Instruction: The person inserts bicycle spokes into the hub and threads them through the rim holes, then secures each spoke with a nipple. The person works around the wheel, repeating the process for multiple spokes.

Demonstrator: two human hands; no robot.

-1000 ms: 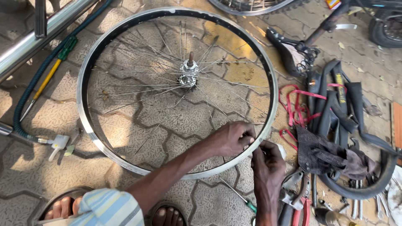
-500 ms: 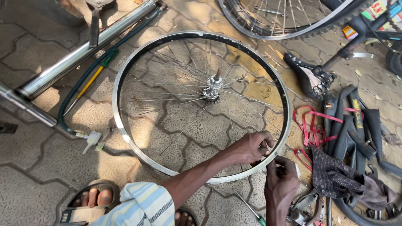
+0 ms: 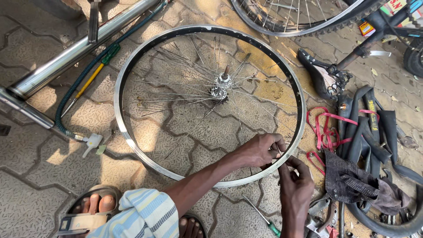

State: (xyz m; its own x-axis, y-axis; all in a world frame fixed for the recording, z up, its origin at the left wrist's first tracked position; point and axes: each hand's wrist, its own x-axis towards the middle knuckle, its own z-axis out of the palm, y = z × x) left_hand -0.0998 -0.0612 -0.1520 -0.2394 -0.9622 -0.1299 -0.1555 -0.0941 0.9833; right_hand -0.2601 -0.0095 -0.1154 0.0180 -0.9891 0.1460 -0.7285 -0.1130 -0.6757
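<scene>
Both hands are staying at the near edge of the wheel rim (image 3: pixel 132 145): left hand (image 3: pixel 260 150) fingers pinching a spoke (image 3: pixel 246 128), right hand (image 3: pixel 296 187) fingers closing beside them.

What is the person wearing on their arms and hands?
Both hands, the left hand and the right hand, are bare, with no gloves. The forearms are bare too. A striped sleeve in pale blue, white and yellow covers the left upper arm.
</scene>
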